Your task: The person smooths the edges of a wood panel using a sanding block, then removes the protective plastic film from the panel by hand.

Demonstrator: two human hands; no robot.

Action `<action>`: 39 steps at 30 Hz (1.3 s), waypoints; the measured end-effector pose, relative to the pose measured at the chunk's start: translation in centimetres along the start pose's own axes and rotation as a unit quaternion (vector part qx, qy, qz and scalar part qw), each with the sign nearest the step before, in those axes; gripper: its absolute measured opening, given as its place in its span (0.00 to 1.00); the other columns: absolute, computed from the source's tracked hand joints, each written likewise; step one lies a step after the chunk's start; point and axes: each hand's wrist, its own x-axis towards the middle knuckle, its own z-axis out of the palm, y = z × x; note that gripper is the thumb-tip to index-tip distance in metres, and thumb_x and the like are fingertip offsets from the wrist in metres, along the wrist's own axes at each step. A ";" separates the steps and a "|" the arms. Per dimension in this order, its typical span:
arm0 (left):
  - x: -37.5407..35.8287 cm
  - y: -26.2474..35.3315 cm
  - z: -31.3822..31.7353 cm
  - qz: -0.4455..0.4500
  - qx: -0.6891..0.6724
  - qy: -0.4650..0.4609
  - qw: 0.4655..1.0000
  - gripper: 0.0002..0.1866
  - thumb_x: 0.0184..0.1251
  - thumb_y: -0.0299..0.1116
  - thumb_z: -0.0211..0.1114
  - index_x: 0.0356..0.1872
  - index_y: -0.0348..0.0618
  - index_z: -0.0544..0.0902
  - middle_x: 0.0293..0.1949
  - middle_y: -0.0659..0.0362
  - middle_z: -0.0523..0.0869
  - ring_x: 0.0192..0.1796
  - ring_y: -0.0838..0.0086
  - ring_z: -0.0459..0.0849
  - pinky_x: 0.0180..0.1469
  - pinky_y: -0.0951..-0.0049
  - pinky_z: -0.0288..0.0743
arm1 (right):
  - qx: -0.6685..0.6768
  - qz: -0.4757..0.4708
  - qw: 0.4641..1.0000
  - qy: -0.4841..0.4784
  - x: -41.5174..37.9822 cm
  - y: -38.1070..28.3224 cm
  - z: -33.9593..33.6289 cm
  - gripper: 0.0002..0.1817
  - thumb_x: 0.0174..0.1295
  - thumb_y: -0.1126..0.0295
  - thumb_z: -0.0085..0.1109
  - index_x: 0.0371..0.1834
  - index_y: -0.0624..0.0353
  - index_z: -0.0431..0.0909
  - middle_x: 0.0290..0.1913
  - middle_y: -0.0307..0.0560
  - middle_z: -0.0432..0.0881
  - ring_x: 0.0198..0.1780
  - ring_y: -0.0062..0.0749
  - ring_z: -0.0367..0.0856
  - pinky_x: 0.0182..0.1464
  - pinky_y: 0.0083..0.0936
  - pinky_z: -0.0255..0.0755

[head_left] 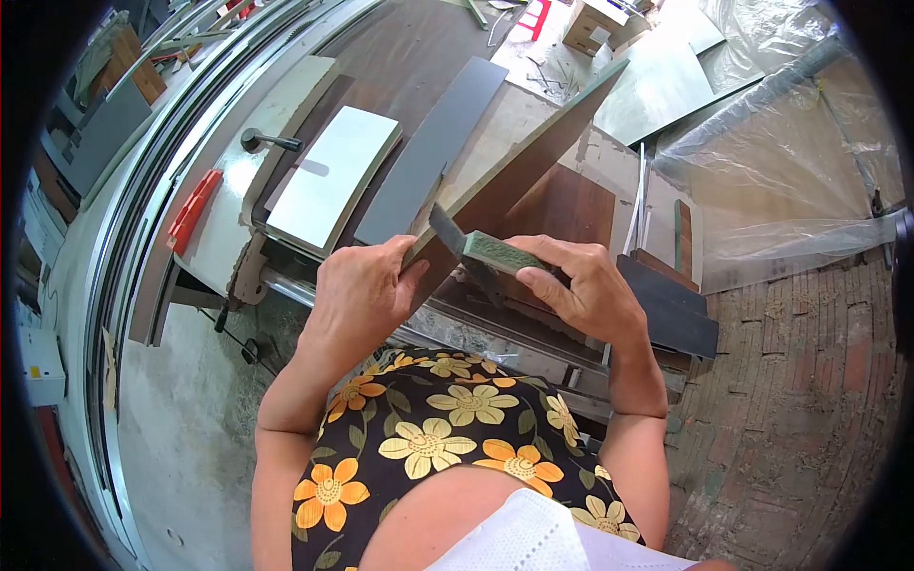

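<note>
My left hand [357, 290] is closed around the near end of a long brown board [547, 152]. The board stands on its narrow edge and slants away to the upper right. In my right hand [586, 285], thumb and fingers pinch a rough green block [500, 253]. A thin dark flat piece [446, 230] sits at the block's far end, overlapping the board's edge close to my left fingers. What this piece is, I cannot tell. Under the board lies a reddish-brown panel [581, 205] on the worktable.
Left of the board are a grey strip [438, 147] and white-faced panels [333, 176]. A black-knobbed lever [271, 142] and a red tool [195, 211] lie farther left, beside long metal rails [109, 314]. Plastic sheeting [762, 171] hangs on the right above brick flooring [790, 390].
</note>
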 end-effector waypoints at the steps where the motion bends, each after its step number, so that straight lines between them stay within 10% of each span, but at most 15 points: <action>1: -0.1 0.0 0.1 0.001 -0.001 0.000 1.000 0.12 0.62 0.33 0.63 0.45 0.41 0.82 0.24 0.48 0.83 0.26 0.55 0.83 0.29 0.65 0.75 | -0.009 0.010 1.000 -0.005 0.1 -0.1 0.0 0.16 0.64 0.61 0.58 0.50 0.58 0.79 0.39 0.56 0.83 0.37 0.51 0.82 0.42 0.34 0.75; 9: -0.7 0.4 0.0 0.035 -0.008 0.005 0.999 0.12 0.62 0.32 0.63 0.45 0.41 0.82 0.22 0.48 0.82 0.25 0.54 0.82 0.28 0.64 0.74 | -0.031 0.113 0.993 -0.010 1.0 0.5 -2.4 0.16 0.65 0.59 0.58 0.48 0.60 0.80 0.32 0.57 0.82 0.31 0.48 0.81 0.37 0.34 0.75; 14: -1.0 0.5 0.2 0.051 -0.002 0.013 0.999 0.12 0.60 0.30 0.64 0.45 0.41 0.83 0.21 0.49 0.81 0.24 0.55 0.81 0.30 0.63 0.74 | 0.013 0.164 0.986 -0.002 1.7 2.8 -5.6 0.20 0.68 0.58 0.55 0.50 0.65 0.80 0.28 0.42 0.81 0.25 0.18 0.77 0.31 0.19 0.74; 23: -1.5 0.2 0.4 0.066 -0.006 0.032 0.997 0.12 0.59 0.30 0.65 0.45 0.40 0.82 0.21 0.49 0.80 0.24 0.55 0.80 0.30 0.62 0.72 | 0.026 0.183 0.973 0.139 3.1 14.0 -13.0 0.20 0.69 0.57 0.52 0.47 0.65 0.80 0.30 0.44 0.82 0.25 0.18 0.78 0.28 0.16 0.72; 30: -1.5 0.5 0.4 0.065 -0.019 0.040 0.997 0.12 0.58 0.29 0.65 0.44 0.41 0.82 0.21 0.50 0.81 0.25 0.56 0.80 0.32 0.63 0.71 | 0.274 0.120 0.824 0.481 5.2 22.0 -15.3 0.21 0.59 0.54 0.66 0.46 0.60 0.79 0.32 0.42 0.80 0.23 0.18 0.74 0.25 0.16 0.69; 39: -1.9 0.8 0.5 0.066 -0.022 0.036 0.997 0.14 0.56 0.29 0.67 0.45 0.40 0.82 0.22 0.52 0.82 0.26 0.58 0.81 0.34 0.65 0.69 | 0.371 0.144 0.830 0.390 9.6 26.8 -14.1 0.30 0.58 0.49 0.64 0.60 0.53 0.73 0.56 0.40 0.76 0.27 0.21 0.75 0.28 0.19 0.72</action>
